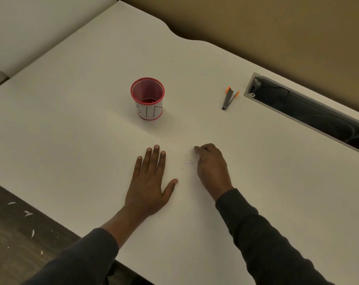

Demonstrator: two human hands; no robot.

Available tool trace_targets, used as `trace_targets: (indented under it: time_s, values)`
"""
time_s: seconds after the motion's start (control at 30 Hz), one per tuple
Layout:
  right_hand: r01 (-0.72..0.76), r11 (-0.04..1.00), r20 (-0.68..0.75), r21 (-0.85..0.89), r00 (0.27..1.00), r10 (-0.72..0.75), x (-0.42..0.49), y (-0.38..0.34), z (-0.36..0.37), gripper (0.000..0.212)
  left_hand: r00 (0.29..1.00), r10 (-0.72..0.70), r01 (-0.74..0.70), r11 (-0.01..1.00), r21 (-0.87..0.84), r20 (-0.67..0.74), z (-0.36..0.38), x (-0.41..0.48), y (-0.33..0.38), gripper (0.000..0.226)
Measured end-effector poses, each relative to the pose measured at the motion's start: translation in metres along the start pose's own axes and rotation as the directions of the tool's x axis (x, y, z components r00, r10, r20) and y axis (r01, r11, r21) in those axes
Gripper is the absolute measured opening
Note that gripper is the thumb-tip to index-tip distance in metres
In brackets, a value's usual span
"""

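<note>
My left hand (150, 179) lies flat on the white table (71, 130), fingers straight and spread. My right hand (212, 165) rests beside it with fingers curled, fingertips pinched together at a scatter of tiny dark bits, maybe loose staples (187, 160), on the tabletop. Whether a bit is held between the fingertips is too small to tell. A red mesh cup (147, 98) with a paper label reading "BIN" stands upright farther back. A grey staple remover with orange tips (229, 98) lies to the right of the cup.
A long open cable slot (306, 112) with dark cables runs along the table's right rear edge. A tan wall panel (277, 27) stands behind. At the lower left, the dark floor (20, 223) carries small white paper scraps.
</note>
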State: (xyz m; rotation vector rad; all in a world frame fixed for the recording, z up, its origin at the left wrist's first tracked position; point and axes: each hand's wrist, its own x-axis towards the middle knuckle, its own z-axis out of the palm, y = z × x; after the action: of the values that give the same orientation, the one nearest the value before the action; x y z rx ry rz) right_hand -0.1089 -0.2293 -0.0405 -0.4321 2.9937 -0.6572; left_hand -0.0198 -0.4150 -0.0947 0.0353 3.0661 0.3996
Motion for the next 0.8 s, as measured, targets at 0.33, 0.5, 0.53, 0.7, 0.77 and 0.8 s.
trace_targets:
  time_s: [0.33, 0.5, 0.53, 0.7, 0.77, 0.8]
  values:
    - [0.293, 0.952, 0.205, -0.087, 0.941, -0.271, -0.01, -0.005, -0.001, 0.041, 1.0, 0.0, 0.0, 1.0, -0.031, -0.009, 0.001, 0.0, 0.0, 0.084]
    - [0.155, 0.98, 0.061, -0.126, 0.987, -0.148, -0.028, 0.015, -0.015, 0.036, 1.0, -0.012, 0.012, 1.0, -0.029, 0.006, 0.0, 0.0, 0.001, 0.085]
    - [0.151, 0.979, 0.059, -0.136, 0.988, -0.144, -0.03, 0.018, -0.015, 0.033, 1.0, -0.012, 0.012, 1.0, -0.028, 0.006, -0.001, 0.0, 0.001, 0.085]
    - [0.249, 0.96, 0.105, -0.128, 0.966, -0.237, -0.029, 0.013, -0.008, 0.035, 1.0, -0.007, 0.007, 1.0, -0.03, -0.002, 0.0, 0.0, 0.0, 0.085]
    - [0.252, 0.964, 0.098, -0.09, 0.965, -0.243, -0.024, 0.011, -0.007, 0.035, 1.0, -0.008, 0.008, 1.0, -0.025, 0.0, 0.001, 0.0, 0.0, 0.085]
    - [0.228, 0.971, 0.084, -0.069, 0.971, -0.222, -0.02, 0.011, -0.006, 0.034, 1.0, -0.01, 0.01, 1.0, -0.025, 0.003, 0.001, 0.0, 0.0, 0.085]
